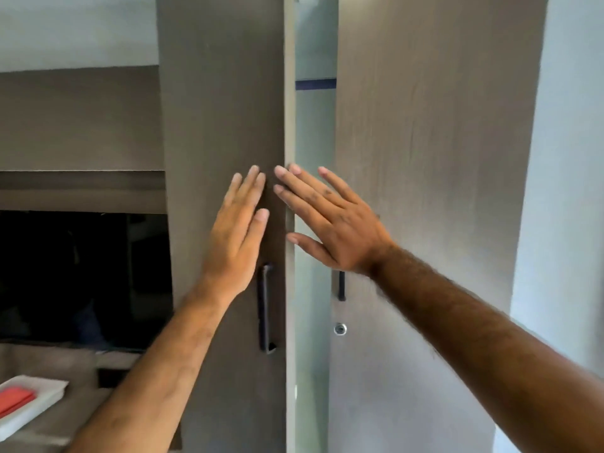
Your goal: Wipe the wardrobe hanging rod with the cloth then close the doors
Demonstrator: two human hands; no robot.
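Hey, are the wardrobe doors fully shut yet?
Not yet. A gap shows the interior between the left door and right door; both open hands, left hand and right hand, are by it.

Qty 2 hands: left hand (237, 237) at frame ctr, right hand (330, 223) just right of ctr. Qty 2 doors: left door (222, 93), right door (434, 125). Qty 2 handles: left handle (265, 308), right handle (341, 286), both below ctr. Qty 1 lock (340, 328). Qty 1 white tray (49, 392), lower left, w/ 1 red item (14, 400).
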